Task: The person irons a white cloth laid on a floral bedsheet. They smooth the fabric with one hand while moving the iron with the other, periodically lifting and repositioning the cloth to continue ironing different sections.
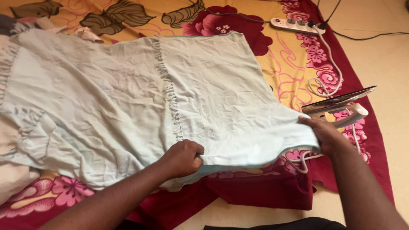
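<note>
A pale blue-green garment (128,98) with a ruffled seam down its middle lies spread over a floral sheet (285,64) on the floor. My left hand (182,157) is closed on the garment's near hem at the centre. At the near right corner, my right hand (324,135) grips the same cloth, and the edge is stretched between both hands and lifted slightly off the sheet.
A clothes iron (341,106) stands upright just beyond my right hand, its white cord looping to a power strip (295,24) at the top right. More crumpled pale cloth (12,170) lies at the left. Bare tiled floor (383,51) runs along the right.
</note>
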